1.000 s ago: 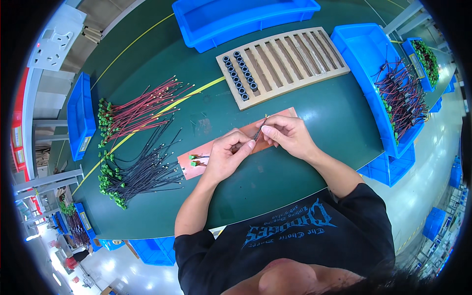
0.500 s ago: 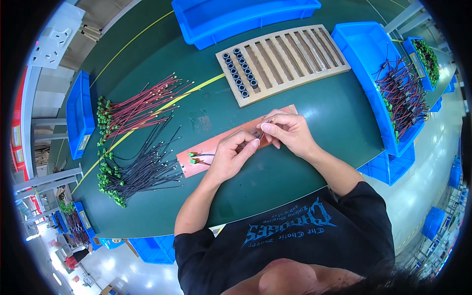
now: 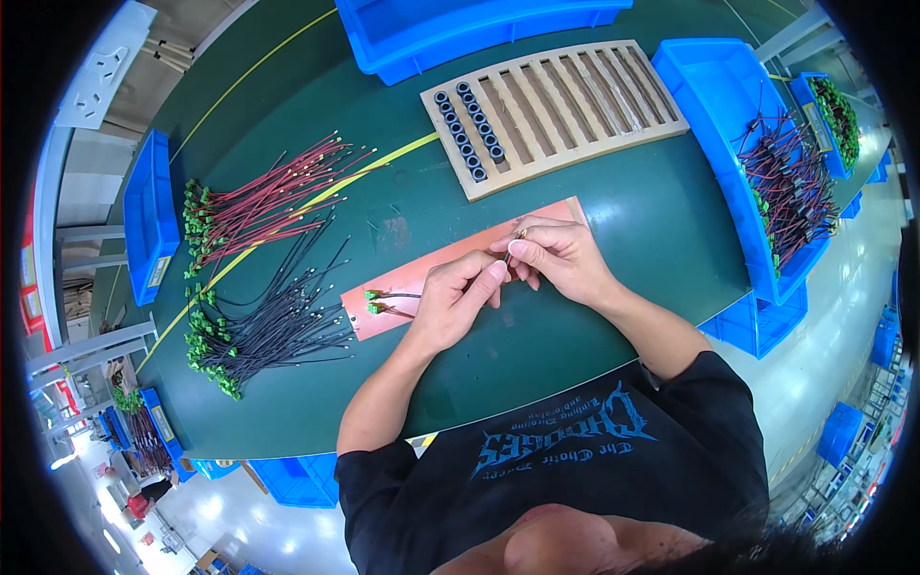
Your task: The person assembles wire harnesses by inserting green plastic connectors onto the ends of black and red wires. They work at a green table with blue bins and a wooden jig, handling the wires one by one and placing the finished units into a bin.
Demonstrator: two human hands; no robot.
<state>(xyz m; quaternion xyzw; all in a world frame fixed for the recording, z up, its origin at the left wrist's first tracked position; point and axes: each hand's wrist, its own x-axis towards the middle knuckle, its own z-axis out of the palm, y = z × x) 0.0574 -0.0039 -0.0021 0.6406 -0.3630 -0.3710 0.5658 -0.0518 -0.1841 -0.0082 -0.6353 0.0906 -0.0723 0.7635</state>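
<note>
My left hand is closed over a black wire and a reddish wire. Both run out from under its palm to small green connectors at the left end of a copper-coloured board. Just beyond, my right hand pinches the wires' other end between thumb and index finger, where a small brassy tip shows. Both hands are close together above the board. The fingers hide most of what lies between them.
On the left lie red wires and black wires with green connectors. A slotted wooden rack holds black rings in two slots. Blue bins stand at the far edge, left and right, the right one with wire assemblies.
The fingers of both hands have shifted slightly at the wire ends, and the brassy tip shows between them. The whole view has tilted a little. Both hands keep their hold.
</note>
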